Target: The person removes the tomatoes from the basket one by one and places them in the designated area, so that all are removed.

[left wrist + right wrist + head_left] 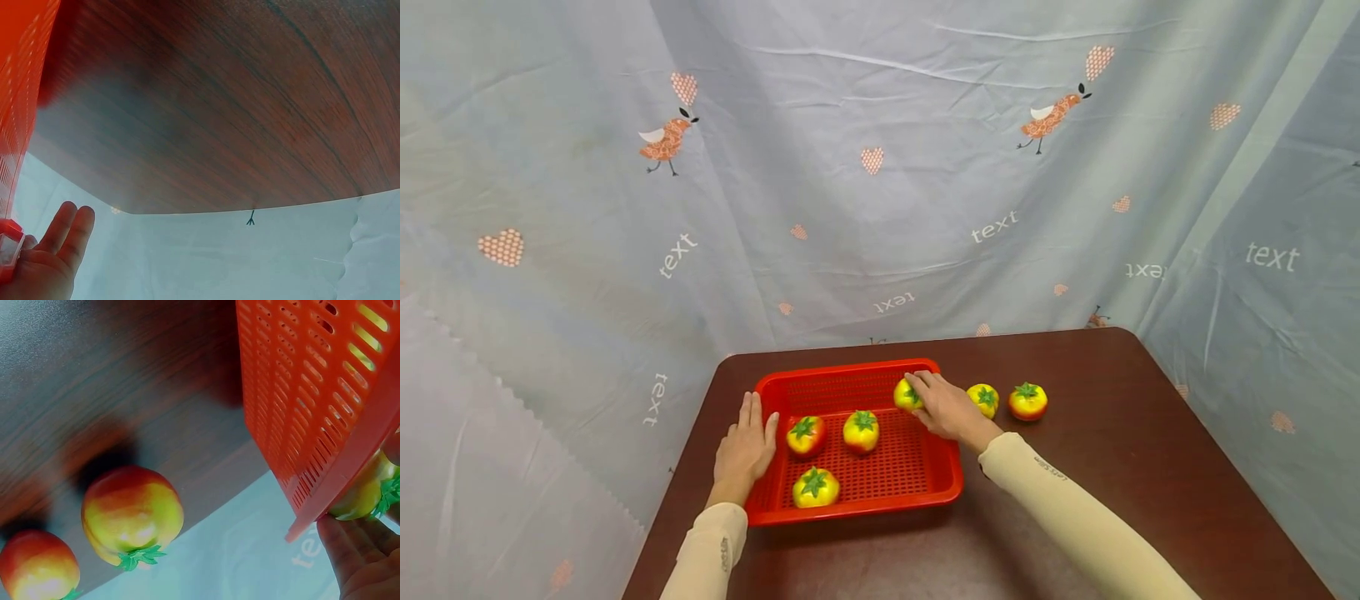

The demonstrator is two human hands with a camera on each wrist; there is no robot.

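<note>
My right hand [951,408] grips a yellow-red artificial tomato [907,395] with a green leafy top, just inside the right end of a red plastic basket [880,505]. In the right wrist view, part of this tomato [359,499] shows between the fingers beside the basket rim. My left hand [747,450] rests against the basket's left rim, its fingers straight. Lying in the basket are a tomato at the left [806,437], a middle tomato [861,432] and a front tomato [816,487].
Two more tomatoes, a nearer one [982,400] and a farther one [1027,402], sit on the dark wooden table [1120,467] right of the basket. A pale patterned curtain [820,183] hangs behind the table and along its sides.
</note>
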